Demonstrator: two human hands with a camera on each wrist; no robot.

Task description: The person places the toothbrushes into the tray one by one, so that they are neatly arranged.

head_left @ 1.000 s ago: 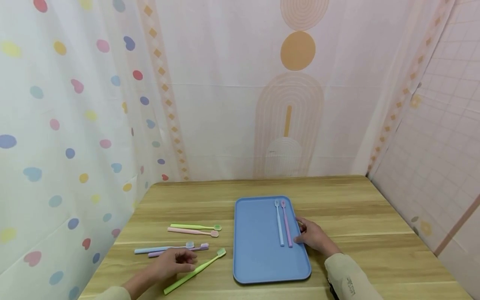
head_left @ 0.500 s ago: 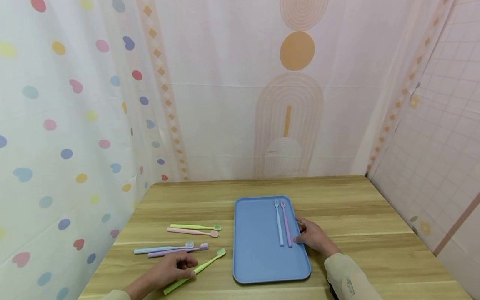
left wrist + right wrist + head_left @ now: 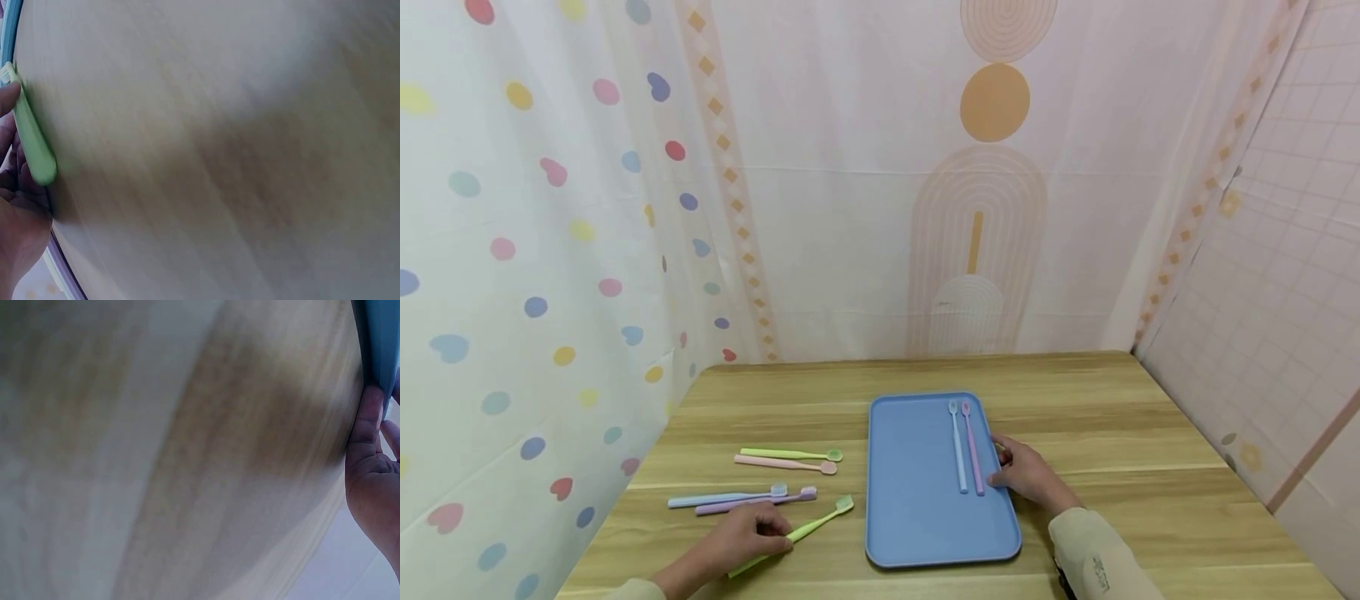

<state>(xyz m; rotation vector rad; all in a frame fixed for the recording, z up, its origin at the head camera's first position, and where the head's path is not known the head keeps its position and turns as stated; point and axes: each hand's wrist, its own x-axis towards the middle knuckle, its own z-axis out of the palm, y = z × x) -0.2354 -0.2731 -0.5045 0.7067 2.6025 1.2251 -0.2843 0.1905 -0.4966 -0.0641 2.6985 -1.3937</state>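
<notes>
My left hand (image 3: 743, 537) pinches a yellow-green toothbrush (image 3: 812, 527) between thumb and fingers, its bristle head pointing toward the tray. In the left wrist view, the thick end of the green handle (image 3: 34, 140) sticks out past the thumb. My right hand (image 3: 1028, 473) grips the right rim of a blue tray (image 3: 910, 533), thumb on the inner side. The right wrist view shows fingers (image 3: 365, 428) against the tray's edge. Inside the tray, a light blue toothbrush (image 3: 959, 454) and a pink-purple toothbrush (image 3: 974, 454) lie side by side near that rim.
Left of the tray lie a green toothbrush (image 3: 782, 454) and a pink one (image 3: 782, 462). Nearer, a blue toothbrush (image 3: 715, 500) and a purple one (image 3: 718, 507) lie close together, just beyond the left hand. A wooden table (image 3: 1112, 417) bears everything, with curtains (image 3: 835, 250) around it.
My left hand has come down onto the near green toothbrush and closed on it. The brush's handle end has shifted slightly. My right hand and the tray stay in place.
</notes>
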